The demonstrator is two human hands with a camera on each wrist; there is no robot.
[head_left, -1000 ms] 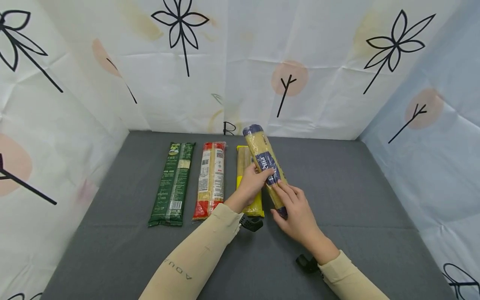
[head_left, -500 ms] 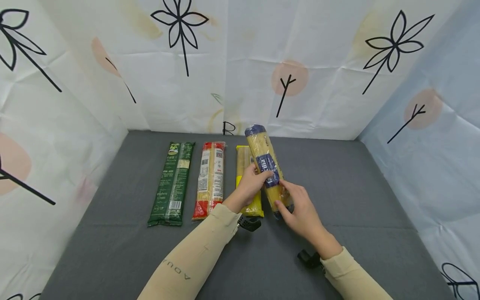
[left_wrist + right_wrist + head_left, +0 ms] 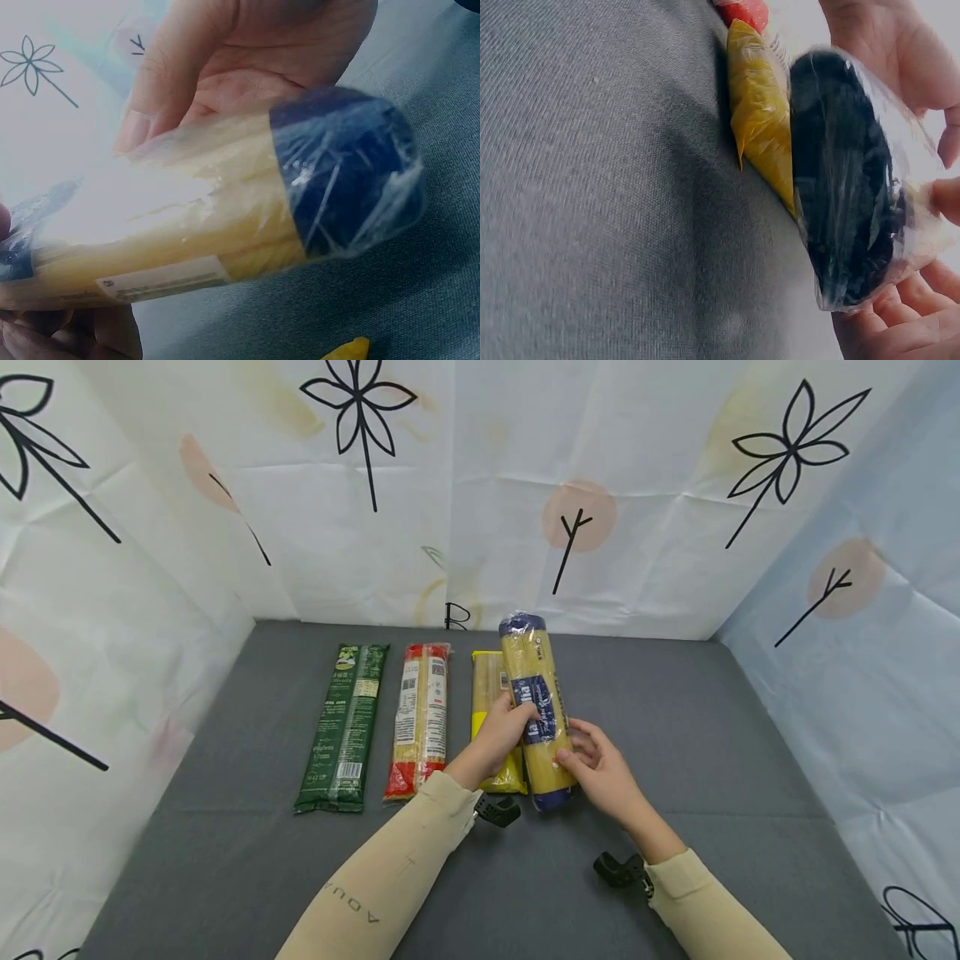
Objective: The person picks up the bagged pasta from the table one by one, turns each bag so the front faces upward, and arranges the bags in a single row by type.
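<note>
A spaghetti pack (image 3: pixel 529 652) with dark blue ends and a blue label is held up over the table, its far end leaning slightly left. My left hand (image 3: pixel 497 737) grips its left side near the middle, thumb across the label. Lower down on the right side, my right hand (image 3: pixel 606 777) holds it with the thumb on the front and the fingers round the edge. In the left wrist view, the blue end (image 3: pixel 352 176) shows its crinkled clear wrap. Partly behind it lies a yellow spaghetti pack (image 3: pixel 486 681).
On the grey table (image 3: pixel 675 727), a red-ended pasta pack (image 3: pixel 420 718) and a green spaghetti pack (image 3: pixel 343 727) lie in a row left of the yellow one. A patterned white cloth (image 3: pixel 495 510) stands behind and at both sides.
The blue-ended pack has turned about its length, bringing more of its label to the front, and now stands straighter. My right hand has shifted to the pack's right edge.
</note>
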